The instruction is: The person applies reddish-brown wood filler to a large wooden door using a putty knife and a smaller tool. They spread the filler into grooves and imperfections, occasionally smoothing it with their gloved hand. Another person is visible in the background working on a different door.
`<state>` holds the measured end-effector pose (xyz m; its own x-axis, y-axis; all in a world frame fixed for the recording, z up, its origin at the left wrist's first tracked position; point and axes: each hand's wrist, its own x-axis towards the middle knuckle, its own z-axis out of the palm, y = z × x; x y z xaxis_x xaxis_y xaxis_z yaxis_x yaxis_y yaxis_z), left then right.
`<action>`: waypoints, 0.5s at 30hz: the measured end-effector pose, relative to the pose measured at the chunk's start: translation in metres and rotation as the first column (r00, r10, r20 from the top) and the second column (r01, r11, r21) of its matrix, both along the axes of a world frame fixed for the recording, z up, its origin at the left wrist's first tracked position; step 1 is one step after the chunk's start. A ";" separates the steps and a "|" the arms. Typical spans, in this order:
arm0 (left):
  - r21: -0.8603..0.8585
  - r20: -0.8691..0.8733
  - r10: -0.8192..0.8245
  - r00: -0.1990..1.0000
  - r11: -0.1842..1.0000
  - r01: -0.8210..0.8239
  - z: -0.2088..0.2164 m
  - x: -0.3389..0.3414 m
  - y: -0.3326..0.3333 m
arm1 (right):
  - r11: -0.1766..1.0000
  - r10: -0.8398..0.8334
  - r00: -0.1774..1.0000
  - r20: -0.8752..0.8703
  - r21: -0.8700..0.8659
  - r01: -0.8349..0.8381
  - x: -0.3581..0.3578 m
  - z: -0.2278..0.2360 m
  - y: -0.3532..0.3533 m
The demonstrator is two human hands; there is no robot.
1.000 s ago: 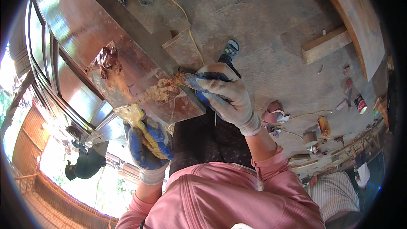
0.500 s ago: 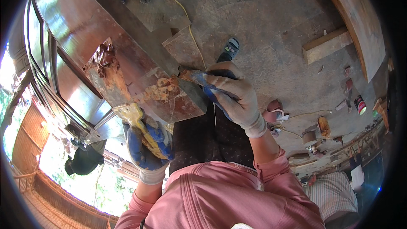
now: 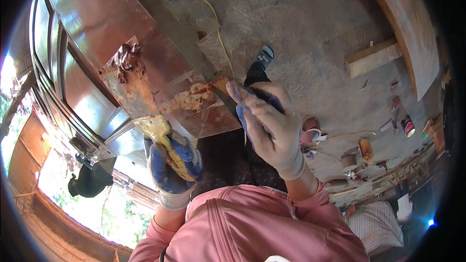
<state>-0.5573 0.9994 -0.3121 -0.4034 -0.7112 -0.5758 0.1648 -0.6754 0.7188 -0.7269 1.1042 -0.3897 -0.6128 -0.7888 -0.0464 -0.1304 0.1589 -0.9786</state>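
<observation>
In the head view, clamped in the gloved left grip (image 3: pixel 174 164) by a yellow handle (image 3: pixel 173 155): a wide scraper (image 3: pixel 153 127). Lying left of centre, just ahead of the pink jacket (image 3: pixel 218 228), with the long axis slanting from the palm at lower right to the upper left. Pointing blade end away from the body, up and leftward, well beyond the fingers, with the handle running back down through the palm. Laden near the far end with a thick lump of reddish-brown putty (image 3: pixel 128 60). Overlapping the wooden panel (image 3: pixel 141 14) in sight; contact unclear.

Pinched between thumb and fingers of the gloved right grip (image 3: pixel 272 123), closed together: a small brown-stained blade (image 3: pixel 221 85), mostly hidden. Poking out past the fingertips, tip leftward and slightly up, near the panel's edge, just beside a rough orange-brown smear (image 3: pixel 191 98) across the panel.

Farther off, over the grey floor (image 3: pixel 301 29): a sandalled foot (image 3: pixel 265 56), a yellow cord (image 3: pixel 211 9), a wooden block (image 3: pixel 373 59). At lower left, a person in dark clothing (image 3: pixel 92 180).
</observation>
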 end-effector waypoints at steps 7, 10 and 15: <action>0.058 -0.035 0.042 0.999 0.998 -0.040 -0.001 0.004 0.000 | 0.997 -0.052 0.973 -0.224 0.052 0.065 0.021 0.015 0.001; 0.074 -0.032 0.057 0.998 0.996 -0.055 -0.003 0.008 0.003 | 0.995 -0.004 0.935 -0.354 0.090 0.038 0.023 0.016 -0.003; 0.108 -0.030 0.106 0.994 0.989 -0.102 -0.003 0.016 0.009 | 0.990 0.083 0.881 -0.465 0.142 -0.018 0.023 0.024 -0.006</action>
<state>-0.5408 1.0080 -0.3146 -0.3519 -0.6860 -0.6369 0.2623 -0.7254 0.6364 -0.7043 1.0981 -0.3658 -0.5477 -0.8261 0.1327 -0.5801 0.2606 -0.7717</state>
